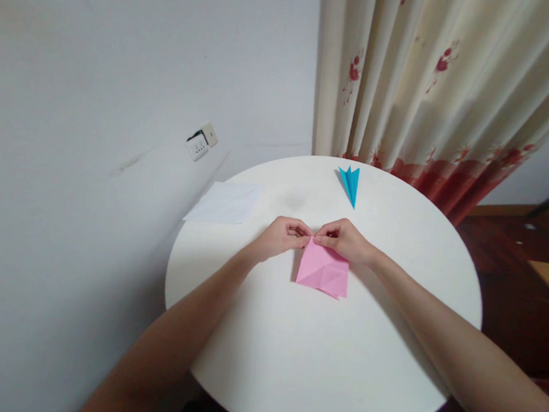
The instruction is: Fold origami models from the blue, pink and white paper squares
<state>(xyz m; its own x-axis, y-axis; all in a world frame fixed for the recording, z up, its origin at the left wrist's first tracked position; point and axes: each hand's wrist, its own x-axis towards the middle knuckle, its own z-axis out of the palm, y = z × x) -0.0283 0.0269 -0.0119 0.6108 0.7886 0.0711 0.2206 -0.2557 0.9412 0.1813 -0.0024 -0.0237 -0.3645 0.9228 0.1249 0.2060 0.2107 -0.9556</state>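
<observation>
Both bare forearms reach in from the near edge over the round white surface (pixel 318 364), and the left hand (pixel 282 237) and right hand (pixel 347 239) meet fingertip to fingertip at the far tip of the pink folded paper (pixel 323 271), each pinching that top corner. From that tip the pink sheet lies flat toward the camera, just below and between the 2 hands. Farther back, well apart, lie a blue paper plane (pixel 350 182) near the curtain (pixel 439 86) and a white sheet (pixel 224 203) at the left rim.

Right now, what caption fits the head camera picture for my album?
Both hands pinch the pink paper on a white round table.
</observation>
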